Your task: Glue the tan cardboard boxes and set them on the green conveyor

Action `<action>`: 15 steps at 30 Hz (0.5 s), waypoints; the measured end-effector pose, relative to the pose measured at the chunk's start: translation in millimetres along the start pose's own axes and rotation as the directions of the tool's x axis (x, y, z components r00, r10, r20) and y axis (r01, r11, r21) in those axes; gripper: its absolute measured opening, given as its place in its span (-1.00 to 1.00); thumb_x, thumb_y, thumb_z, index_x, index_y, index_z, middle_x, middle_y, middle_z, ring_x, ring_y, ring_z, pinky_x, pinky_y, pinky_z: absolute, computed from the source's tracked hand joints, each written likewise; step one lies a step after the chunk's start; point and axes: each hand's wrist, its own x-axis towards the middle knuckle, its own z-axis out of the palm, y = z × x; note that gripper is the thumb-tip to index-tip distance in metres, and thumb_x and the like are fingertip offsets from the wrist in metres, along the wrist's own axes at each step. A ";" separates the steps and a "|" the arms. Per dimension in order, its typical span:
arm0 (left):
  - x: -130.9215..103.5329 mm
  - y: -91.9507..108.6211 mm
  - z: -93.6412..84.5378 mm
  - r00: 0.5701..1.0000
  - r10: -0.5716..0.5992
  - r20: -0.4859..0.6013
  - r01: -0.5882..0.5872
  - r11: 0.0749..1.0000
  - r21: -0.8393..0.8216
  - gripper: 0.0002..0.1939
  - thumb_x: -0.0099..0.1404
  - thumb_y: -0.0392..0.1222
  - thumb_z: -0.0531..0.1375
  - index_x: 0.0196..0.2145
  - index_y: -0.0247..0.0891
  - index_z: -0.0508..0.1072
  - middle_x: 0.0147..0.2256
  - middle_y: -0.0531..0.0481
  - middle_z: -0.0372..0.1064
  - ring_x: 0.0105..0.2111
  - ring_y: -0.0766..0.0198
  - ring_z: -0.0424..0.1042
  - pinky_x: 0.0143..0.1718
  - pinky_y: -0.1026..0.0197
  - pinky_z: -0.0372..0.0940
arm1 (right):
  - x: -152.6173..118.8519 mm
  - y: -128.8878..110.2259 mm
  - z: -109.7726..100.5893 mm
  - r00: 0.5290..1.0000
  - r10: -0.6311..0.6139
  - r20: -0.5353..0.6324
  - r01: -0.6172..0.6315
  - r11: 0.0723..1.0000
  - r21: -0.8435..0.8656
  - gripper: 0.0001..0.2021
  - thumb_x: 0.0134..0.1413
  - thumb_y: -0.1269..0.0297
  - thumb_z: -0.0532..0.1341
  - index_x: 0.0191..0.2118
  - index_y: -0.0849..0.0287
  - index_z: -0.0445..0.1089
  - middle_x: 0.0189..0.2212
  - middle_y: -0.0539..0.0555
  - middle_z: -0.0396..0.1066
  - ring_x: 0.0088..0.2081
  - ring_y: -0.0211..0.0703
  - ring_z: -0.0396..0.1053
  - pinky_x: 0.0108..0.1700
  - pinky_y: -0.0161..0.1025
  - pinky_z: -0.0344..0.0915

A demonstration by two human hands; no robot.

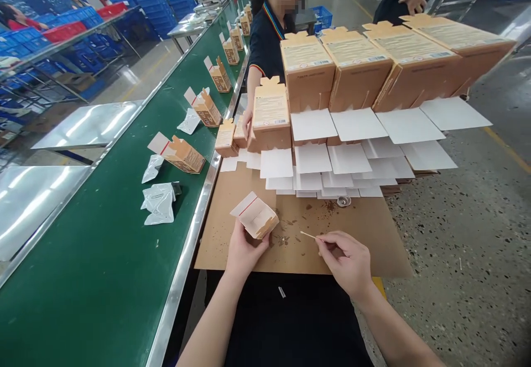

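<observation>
My left hand (245, 252) is wrapped round a small open cardboard box (258, 219), tilted so its white inner flap with a red strip points up and left. Between the thumb and fingers of my right hand (346, 259) is a thin stick like a cotton swab (307, 235), its pale tip pointing left toward the box. A gap separates the tip from the box. Both hands are above a brown cardboard sheet (332, 253) strewn with dark crumbs and scraps. A small round metal dish (343, 202) lies at the sheet's far side.
Stacked brown boxes (309, 88) with white flaps (313, 125) stand ahead. On my left runs a green conveyor belt (103, 245), carrying open boxes (185, 156) and silvery pouches (160, 204) along a metal edge (182, 270). A co-worker's hand (247, 122) touches a box across from me.
</observation>
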 end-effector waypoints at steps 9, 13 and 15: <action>26.5 -28.6 -105.2 0.934 -0.021 -0.357 0.139 0.941 0.307 -0.26 0.05 0.18 0.57 0.12 -0.07 0.51 0.06 -0.17 0.69 0.16 -0.41 0.74 0.23 -0.41 0.67 | 6.6 -5.8 -24.8 0.997 -0.026 -0.071 0.026 1.000 -0.001 -0.81 0.58 0.21 0.50 -0.19 -0.02 0.82 -0.45 -0.01 0.71 -0.50 -0.11 0.66 -0.41 -0.24 0.71; 22.0 -48.8 -180.4 0.766 -0.191 -0.614 0.364 0.916 0.169 -0.18 -0.13 0.08 0.64 0.03 -0.03 0.40 0.07 -0.16 0.65 0.27 -0.47 0.70 0.43 -0.53 0.57 | 7.4 -3.1 -27.6 0.995 -0.017 -0.094 0.017 1.000 -0.009 -0.82 0.53 0.21 0.53 -0.22 -0.03 0.83 -0.47 0.01 0.71 -0.54 -0.10 0.66 -0.47 -0.27 0.69; 23.6 -61.1 -199.2 0.713 -0.261 -0.651 0.357 0.934 0.017 -0.13 -0.14 0.01 0.63 0.08 -0.02 0.36 0.13 -0.19 0.64 0.35 -0.43 0.67 0.54 -0.51 0.49 | 8.2 -2.2 -24.1 0.997 -0.006 -0.082 0.006 1.000 0.001 -0.81 0.53 0.17 0.53 -0.23 -0.03 0.83 -0.47 0.02 0.71 -0.55 -0.08 0.65 -0.49 -0.25 0.68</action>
